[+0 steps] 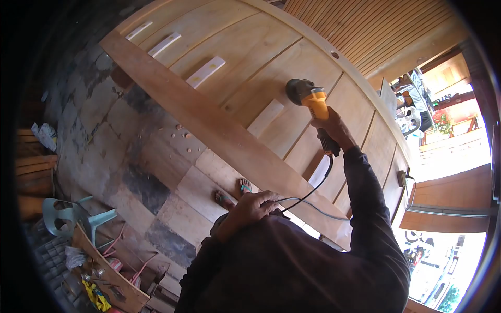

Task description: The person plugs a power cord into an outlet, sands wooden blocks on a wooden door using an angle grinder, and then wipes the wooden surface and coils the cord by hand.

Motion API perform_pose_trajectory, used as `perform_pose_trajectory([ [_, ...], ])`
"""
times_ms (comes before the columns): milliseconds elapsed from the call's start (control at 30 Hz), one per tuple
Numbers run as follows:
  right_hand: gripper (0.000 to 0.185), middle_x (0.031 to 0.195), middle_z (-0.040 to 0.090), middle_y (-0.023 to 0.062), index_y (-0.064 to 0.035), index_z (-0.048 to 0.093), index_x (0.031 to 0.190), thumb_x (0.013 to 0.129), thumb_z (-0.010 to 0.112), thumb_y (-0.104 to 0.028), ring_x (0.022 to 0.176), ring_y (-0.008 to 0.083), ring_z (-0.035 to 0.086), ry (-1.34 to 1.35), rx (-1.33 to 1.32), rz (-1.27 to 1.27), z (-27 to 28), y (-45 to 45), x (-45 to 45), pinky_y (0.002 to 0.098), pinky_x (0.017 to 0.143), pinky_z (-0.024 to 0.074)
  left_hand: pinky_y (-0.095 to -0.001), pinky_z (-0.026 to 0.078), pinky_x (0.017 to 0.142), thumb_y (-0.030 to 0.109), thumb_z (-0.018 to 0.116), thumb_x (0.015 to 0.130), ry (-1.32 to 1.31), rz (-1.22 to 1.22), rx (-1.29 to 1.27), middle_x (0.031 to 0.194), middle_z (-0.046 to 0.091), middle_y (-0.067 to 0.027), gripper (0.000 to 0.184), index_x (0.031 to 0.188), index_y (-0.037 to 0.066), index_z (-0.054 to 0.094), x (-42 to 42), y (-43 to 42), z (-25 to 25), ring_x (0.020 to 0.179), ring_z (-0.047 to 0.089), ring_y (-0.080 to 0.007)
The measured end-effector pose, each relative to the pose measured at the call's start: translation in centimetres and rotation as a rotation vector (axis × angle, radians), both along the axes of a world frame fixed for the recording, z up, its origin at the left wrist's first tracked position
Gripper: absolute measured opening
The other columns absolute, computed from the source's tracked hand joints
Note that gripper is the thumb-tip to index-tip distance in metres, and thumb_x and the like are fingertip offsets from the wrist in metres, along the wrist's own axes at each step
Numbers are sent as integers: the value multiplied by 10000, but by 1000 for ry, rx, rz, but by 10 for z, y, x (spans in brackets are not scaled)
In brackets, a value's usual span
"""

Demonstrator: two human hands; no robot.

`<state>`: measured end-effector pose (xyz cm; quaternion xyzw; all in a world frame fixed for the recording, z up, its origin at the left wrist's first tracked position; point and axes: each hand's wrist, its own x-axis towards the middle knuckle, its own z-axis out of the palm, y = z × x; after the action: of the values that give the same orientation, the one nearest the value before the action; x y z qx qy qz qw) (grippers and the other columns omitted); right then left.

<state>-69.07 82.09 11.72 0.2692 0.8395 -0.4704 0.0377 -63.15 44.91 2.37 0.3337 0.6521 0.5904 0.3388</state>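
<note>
My right hand (pixel 334 128) is wrapped around the body of a yellow and black angle grinder (pixel 316 104). The grinder's dark round head rests on or just over a wide, pale wooden panel (pixel 255 62) with long grooves. From its rear end a black power cord (pixel 324 177) curves down toward my waist. There my left hand (pixel 251 207) is closed, with the cord at its fingertips. A flat wooden block (pixel 265 118) lies on the panel left of the grinder. Whether the disc touches the wood cannot be made out.
Several pale strips, one a spotted white block (pixel 206 71), lie along the panel beside its raised near edge board (pixel 209 107). A green plastic chair (pixel 78 216) and a cluttered wooden bench (pixel 112 271) stand lower left. Wood shavings lie on the tiled floor (pixel 201 182).
</note>
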Motion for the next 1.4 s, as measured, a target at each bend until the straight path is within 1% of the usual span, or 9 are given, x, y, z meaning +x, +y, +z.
perform_pose_trajectory([
  [233, 351, 869, 632, 68, -32, 593, 1176, 883, 765, -120, 606, 162, 644, 288, -439, -292, 34, -20, 42, 321, 575, 587, -352, 605, 846, 124, 718, 1015, -178, -188, -34, 1072, 792, -149, 243, 1241, 49, 770, -23, -2, 72, 931, 778, -252],
  [433, 324, 857, 647, 68, -44, 592, 1175, 918, 734, -182, 630, 185, 651, 582, -545, -412, 85, -42, 100, 337, 565, 545, -338, 621, 892, 30, 716, 1008, 122, -255, 337, 1079, 802, -116, 225, 1225, 2, 766, -30, 8, 100, 992, 777, -183],
  [867, 313, 868, 684, 131, 38, 680, 1091, 973, 695, -251, 808, 230, 691, 1009, -96, -778, 161, -53, 198, 332, 685, 562, -259, 543, 638, 66, 703, 1040, -270, 89, 192, 896, 764, -64, 157, 1170, 7, 768, -56, 20, 76, 700, 686, -102],
  [967, 326, 854, 686, 139, 50, 684, 1114, 999, 661, -254, 819, 242, 688, 1055, 135, -894, 163, -57, 198, 327, 703, 556, -260, 545, 673, 144, 675, 1068, -556, 173, 173, 916, 766, -61, 195, 1195, 20, 756, -69, 41, 62, 728, 696, -99],
  [1100, 307, 931, 707, 184, 99, 670, 1159, 998, 623, -158, 831, 268, 693, 1118, 285, -904, 155, -41, 216, 335, 747, 559, -309, 580, 872, 381, 634, 1074, -649, 34, 349, 1324, 716, -157, 569, 1528, 46, 560, -100, 67, 64, 1145, 726, -229],
  [1133, 290, 952, 695, 190, 100, 664, 1146, 998, 616, -145, 831, 273, 693, 1114, 158, -888, 153, -33, 227, 344, 737, 564, -337, 573, 950, 490, 640, 1046, -603, -53, 374, 1495, 614, -191, 775, 1653, 73, 398, -108, 73, 60, 1336, 633, -283],
  [1233, 252, 986, 678, 187, 68, 648, 1077, 1013, 621, -174, 781, 284, 700, 1232, 27, -845, 142, -20, 222, 382, 681, 580, -377, 549, 1003, 485, 653, 1046, -474, -68, 441, 1541, 578, -213, 803, 1670, 70, 365, -116, 102, 58, 1396, 587, -328],
  [1367, 318, 982, 701, 170, 46, 649, 1102, 1007, 663, -257, 728, 255, 694, 1093, -124, -945, 123, -14, 214, 355, 645, 574, -449, 588, 893, 555, 728, 984, 384, -301, -509, 1325, 693, -218, 812, 1588, 63, 499, -145, 126, 54, 1201, 698, -357],
  [1400, 330, 969, 697, 160, 43, 641, 1138, 997, 669, -253, 723, 248, 690, 1120, -260, -908, 121, -19, 205, 338, 626, 568, -454, 595, 838, 571, 732, 972, 648, -148, -370, 1191, 712, -209, 761, 1507, 50, 588, -143, 126, 41, 1057, 723, -362],
])
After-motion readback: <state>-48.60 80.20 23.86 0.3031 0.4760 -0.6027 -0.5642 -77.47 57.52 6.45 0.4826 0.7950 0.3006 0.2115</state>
